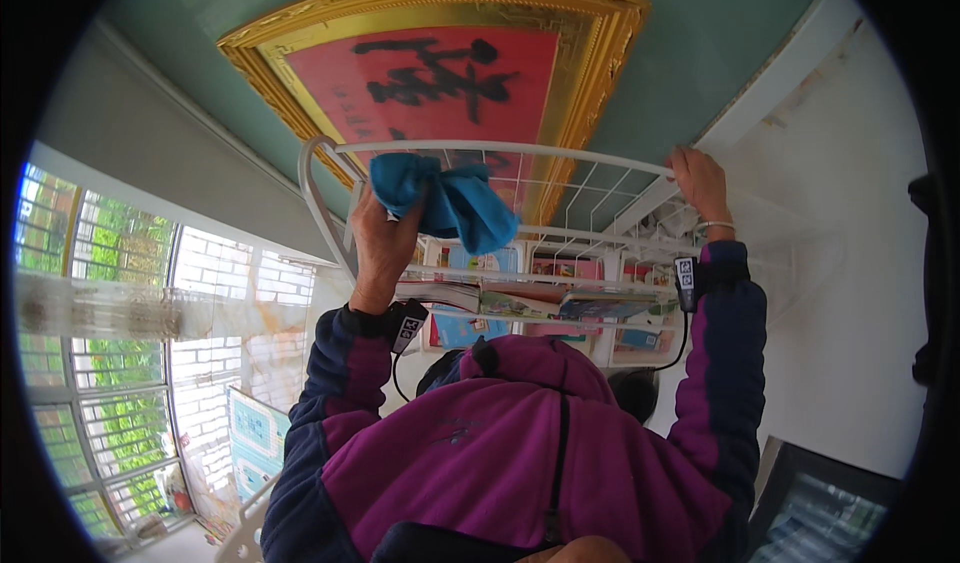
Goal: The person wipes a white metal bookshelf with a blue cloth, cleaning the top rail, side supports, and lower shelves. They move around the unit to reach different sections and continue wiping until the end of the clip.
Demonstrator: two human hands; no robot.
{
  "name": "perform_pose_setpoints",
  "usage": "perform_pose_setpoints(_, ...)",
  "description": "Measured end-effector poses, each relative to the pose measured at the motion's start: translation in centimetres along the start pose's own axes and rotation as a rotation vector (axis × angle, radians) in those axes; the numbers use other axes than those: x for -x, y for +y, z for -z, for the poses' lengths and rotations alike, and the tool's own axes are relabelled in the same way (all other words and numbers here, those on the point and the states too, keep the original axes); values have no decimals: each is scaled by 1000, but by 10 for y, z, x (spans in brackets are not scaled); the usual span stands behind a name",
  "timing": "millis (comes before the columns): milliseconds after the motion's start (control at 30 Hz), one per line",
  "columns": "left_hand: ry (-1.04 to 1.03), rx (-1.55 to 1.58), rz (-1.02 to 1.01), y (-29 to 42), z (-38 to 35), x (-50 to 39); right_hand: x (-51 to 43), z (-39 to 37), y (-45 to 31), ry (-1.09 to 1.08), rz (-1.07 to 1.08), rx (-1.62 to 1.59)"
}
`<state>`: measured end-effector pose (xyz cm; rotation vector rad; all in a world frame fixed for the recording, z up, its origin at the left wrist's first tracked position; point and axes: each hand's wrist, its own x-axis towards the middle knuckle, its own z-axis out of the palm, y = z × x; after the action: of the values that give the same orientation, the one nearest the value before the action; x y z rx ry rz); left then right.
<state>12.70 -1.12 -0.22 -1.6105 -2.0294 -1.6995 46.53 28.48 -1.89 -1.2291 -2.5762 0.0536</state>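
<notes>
My left hand [386,237] holds a bunched blue cloth [454,199] near the left end of a white wire rack [600,159]. The cloth overlaps the rack's top rail and covers part of my fingers. At the rack's right end, my right hand [699,180] grips the corner of the top rail; its fingertips are partly hidden. Books and a booklet [517,304] lie on a lower level of the rack. Behind the rack, a gold-framed red panel with black brush writing [450,75] rests against the green wall.
White bins [645,342] with books stand beneath the rack. A barred window [127,240] is on the left, a white wall [840,263] on the right. A dark-framed glossy panel [825,503] stands at lower right, and part of a white plastic chair [244,529] shows at lower left.
</notes>
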Motion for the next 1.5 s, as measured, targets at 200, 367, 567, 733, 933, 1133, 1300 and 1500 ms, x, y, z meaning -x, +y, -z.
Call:
perform_pose_setpoints(200, -22, 74, 300, -12, 8, 37, 2, 4, -11, 74, -116, -150)
perform_pose_setpoints(367, -36, 2, 402, -19, 38, 91, 19, 14, -68, 437, -1, -709)
perform_pose_setpoints(567, -235, -19, 648, 2, 48, 161, 120, -19, -153, -295, 183, -1027)
perform_pose_setpoints(733, -472, 4, 401, 43, 13, 188, 203, -66, -207, -784, 227, -1313)
perform_pose_setpoints(933, -621, 62, 285, 62, -3, 200, 240, -79, -210, -748, 25, -1377)
perform_pose_setpoints(1133, -410, 130, 520, 33, -6, 213, 246, -74, -212, -748, -360, -1798)
perform_pose_setpoints(1300, -301, 45, 627, -26, -10, 185, 218, -66, -233, -576, -345, -2006)
perform_pose_setpoints(1500, -345, 17, 491, -74, -24, 149, 147, -136, -282, -72, -108, -1292)
